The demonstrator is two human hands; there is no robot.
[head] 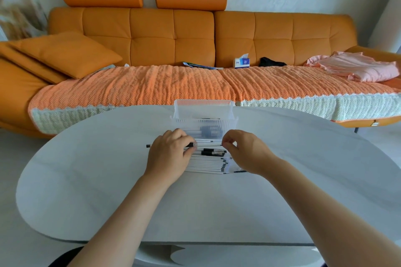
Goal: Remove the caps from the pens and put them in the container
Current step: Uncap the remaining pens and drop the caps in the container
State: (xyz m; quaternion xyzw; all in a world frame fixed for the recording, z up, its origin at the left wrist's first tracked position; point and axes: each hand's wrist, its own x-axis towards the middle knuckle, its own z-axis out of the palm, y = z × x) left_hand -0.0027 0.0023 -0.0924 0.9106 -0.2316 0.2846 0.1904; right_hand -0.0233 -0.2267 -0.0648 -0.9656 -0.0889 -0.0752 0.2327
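A row of white pens (208, 163) with black tips lies side by side on the white table (217, 201), between my hands. My left hand (170, 154) grips one pen (148, 146) whose black end sticks out to the left of the hand. My right hand (243, 151) has its fingertips pinched together at that pen's right end, near a cap too small to make out. A clear ribbed plastic container (204, 119) stands just behind the pens, with dark pen parts inside. Two black caps (211, 151) lie on top of the row.
An orange sofa (195, 34) with a knitted cover (152, 89) runs behind the table. On it lie a tissue box (241, 62), a pink cloth (355, 68) and orange cushions (65, 54). One loose black piece (239, 171) rests beside my right wrist.
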